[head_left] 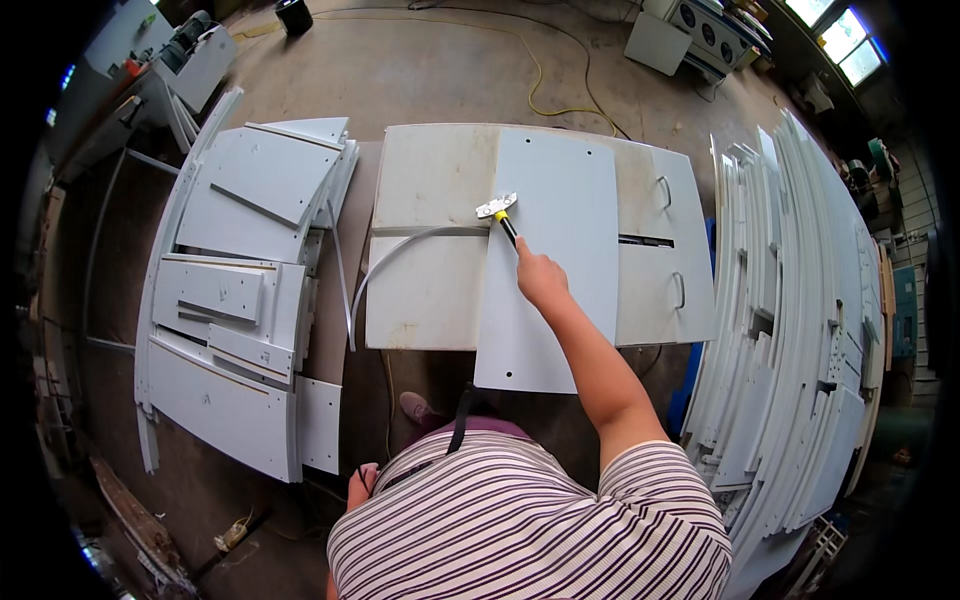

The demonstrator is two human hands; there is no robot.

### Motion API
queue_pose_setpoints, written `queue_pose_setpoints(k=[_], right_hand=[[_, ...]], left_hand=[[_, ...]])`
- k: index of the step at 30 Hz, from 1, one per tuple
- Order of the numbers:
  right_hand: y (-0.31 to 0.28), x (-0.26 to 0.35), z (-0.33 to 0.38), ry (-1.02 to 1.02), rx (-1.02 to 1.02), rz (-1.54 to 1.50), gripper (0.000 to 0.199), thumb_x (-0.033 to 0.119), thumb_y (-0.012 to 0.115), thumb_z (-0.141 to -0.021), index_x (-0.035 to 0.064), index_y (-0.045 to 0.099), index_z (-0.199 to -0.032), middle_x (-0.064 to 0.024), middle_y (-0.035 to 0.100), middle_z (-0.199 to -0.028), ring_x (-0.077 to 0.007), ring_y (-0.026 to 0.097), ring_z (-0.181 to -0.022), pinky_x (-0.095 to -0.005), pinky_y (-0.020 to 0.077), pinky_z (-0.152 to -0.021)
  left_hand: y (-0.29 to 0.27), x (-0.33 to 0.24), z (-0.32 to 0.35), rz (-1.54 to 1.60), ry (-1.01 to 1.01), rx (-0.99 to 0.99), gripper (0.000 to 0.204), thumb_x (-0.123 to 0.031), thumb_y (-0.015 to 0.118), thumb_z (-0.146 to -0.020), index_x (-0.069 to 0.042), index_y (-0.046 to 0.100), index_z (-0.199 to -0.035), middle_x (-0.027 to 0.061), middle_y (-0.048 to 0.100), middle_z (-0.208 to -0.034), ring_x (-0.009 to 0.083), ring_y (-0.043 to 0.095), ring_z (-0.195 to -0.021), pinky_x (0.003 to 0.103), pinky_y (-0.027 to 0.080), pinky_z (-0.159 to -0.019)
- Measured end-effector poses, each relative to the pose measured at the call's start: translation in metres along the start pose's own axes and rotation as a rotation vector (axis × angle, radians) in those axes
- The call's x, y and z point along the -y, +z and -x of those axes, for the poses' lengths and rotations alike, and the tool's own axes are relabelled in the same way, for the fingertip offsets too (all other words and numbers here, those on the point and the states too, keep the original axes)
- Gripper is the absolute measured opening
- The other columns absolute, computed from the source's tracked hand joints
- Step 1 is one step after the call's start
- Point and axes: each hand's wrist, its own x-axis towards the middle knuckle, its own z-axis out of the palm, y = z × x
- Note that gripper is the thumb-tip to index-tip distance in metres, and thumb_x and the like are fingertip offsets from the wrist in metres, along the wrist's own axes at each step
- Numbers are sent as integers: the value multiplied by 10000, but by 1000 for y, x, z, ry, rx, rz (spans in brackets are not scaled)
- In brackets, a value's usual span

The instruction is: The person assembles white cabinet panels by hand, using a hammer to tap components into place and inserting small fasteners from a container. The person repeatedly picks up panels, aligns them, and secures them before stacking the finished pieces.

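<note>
Right hand clasps a silver, black-and-yellow-handled scraper, pointing forward over a white rectangular panel; left hand well apart, grip unclear.

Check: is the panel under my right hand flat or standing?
Flat: the panel shows its broad face upward, near end overhanging the worktop.

Workshop: white panel stacks both sides, yellow cord across bare floor, cluttered bench far left.

Across the brown floor from me, a yellow cord curves past a black bucket. Far right, daylight brightens a paned window.
</note>
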Motion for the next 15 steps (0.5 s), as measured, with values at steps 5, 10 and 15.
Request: queue_pose_setpoints(k=[5,10,15], right_hand=[[-12,8,-53,-14,-46,-7,523,120,386,-923,169,352,-1442,-209,668,-957,-379,662,-886,-486,529,-765],[-26,14,-107,14,-94,-65,462,174,391,-932,190,428,-1393,-222,661,-1011,-390,650,-940,-498,513,-820],[-42,17,-174,55,-123,-90,432,175,382,-939,182,446,-1367,-230,647,-1083,-382,640,-1001,-497,503,-861]], left_hand=[[16,100,-12,-15,81,-132,284,-252,524,-967,19,605,-935,188,634,-905,182,536,-761,358,445,-690],[15,10,31,51,-57,-21,233,-203,590,-905,9,598,-999,125,629,-834,132,548,-831,287,450,-761],[24,44,32,33,-75,-64,264,-216,590,-908,8,603,-1047,137,639,-894,176,577,-888,304,459,-805]])
